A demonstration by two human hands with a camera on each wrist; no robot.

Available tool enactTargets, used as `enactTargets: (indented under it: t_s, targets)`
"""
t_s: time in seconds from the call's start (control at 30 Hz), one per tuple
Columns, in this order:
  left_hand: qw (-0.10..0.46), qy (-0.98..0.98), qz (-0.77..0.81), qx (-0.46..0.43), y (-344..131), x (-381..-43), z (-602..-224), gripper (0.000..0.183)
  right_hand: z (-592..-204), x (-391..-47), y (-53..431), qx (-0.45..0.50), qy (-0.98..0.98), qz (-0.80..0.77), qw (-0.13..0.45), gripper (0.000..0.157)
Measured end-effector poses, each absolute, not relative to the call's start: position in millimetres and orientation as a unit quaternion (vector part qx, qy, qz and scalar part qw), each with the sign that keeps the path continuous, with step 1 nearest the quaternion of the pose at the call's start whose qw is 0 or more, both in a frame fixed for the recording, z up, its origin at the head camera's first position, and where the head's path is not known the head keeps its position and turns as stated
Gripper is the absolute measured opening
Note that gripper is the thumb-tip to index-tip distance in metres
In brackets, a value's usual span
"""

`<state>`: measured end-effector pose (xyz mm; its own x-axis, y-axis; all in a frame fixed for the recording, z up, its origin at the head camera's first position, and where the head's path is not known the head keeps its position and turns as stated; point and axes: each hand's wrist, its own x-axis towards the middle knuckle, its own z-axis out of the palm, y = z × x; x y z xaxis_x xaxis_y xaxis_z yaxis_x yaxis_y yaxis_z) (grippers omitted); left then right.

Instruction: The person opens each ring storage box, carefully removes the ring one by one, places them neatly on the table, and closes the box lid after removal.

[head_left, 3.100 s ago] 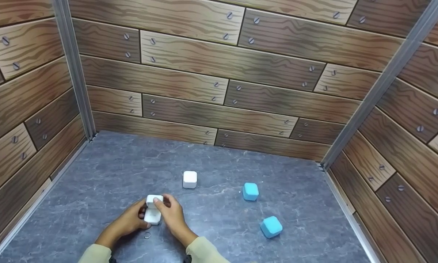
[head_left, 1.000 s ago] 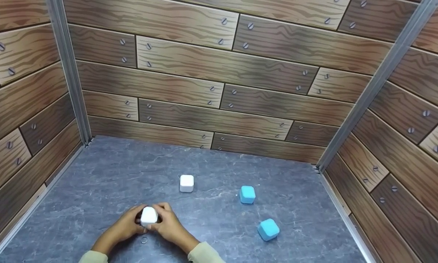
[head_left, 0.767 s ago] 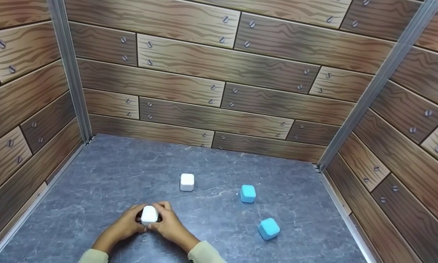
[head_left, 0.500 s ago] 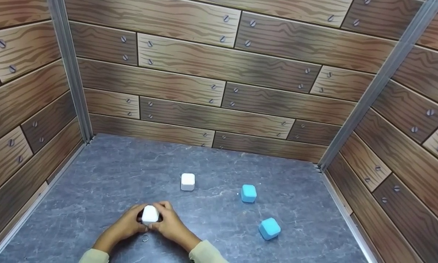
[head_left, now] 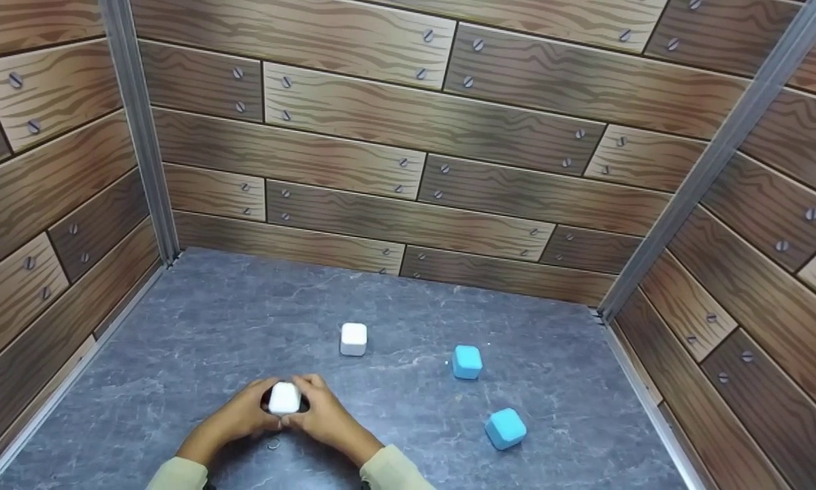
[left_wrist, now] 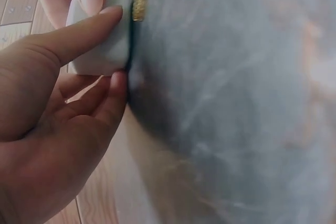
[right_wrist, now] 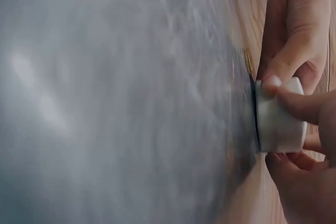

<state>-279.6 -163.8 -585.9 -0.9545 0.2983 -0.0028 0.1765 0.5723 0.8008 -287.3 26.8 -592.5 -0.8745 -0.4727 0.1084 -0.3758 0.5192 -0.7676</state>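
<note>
Though apart from hands [head_left: 246, 410] [head_left: 324, 412], 3 cubes [head_left: 354, 339] [head_left: 467, 362] [head_left: 506, 429]

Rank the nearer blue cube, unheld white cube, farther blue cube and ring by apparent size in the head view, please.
1. Nearer blue cube
2. Farther blue cube and unheld white cube: too alike to rank
3. Ring

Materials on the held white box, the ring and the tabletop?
Held white box: probably plastic, smooth and satin; soft, even sheen and rounded edges. Coating can't be ruled out.
Ring: looks like metal, shiny; gold tone with bright flecks in the left wrist view. Solid or plated, can't tell.
Tabletop: marble-look, gray with pale veins, slight gloss; maybe laminate or printed sheet.
</note>
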Motion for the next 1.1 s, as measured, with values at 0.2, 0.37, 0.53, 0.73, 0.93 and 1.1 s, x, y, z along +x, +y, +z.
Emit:
enactTargets:
  t_s: [0.2, 0.37, 0.53, 0.73, 0.93, 1.1]
  targets:
    - [0.125, 0.881, 0.445, 0.097, -164, -283, -570, 0.09, -588, -295, 40, -0.246, 0.843, -0.472, 0.078, 0.081]
    - [0.1, 0.879, 0.456, 0.098, -157, -289, -554, 0.086, -582, -305, 56, -0.246, 0.83, -0.498, 0.055, 0.078]
    - [0.051, 0.878, 0.463, 0.106, -138, -304, -544, 0.082, -574, -320, 75, -0.239, 0.827, -0.508, 0.032, 0.073]
    - [0.036, 0.884, 0.455, 0.102, -112, -327, -538, 0.08, -569, -343, 96, -0.24, 0.827, -0.508, 0.0, 0.07]
    - [0.007, 0.879, 0.464, 0.109, -89, -345, -539, 0.08, -571, -359, 113, -0.225, 0.832, -0.508, -0.009, 0.071]
    - [0.015, 0.871, 0.48, 0.106, -74, -361, -543, 0.08, -574, -372, 124, -0.203, 0.831, -0.518, -0.003, 0.073]
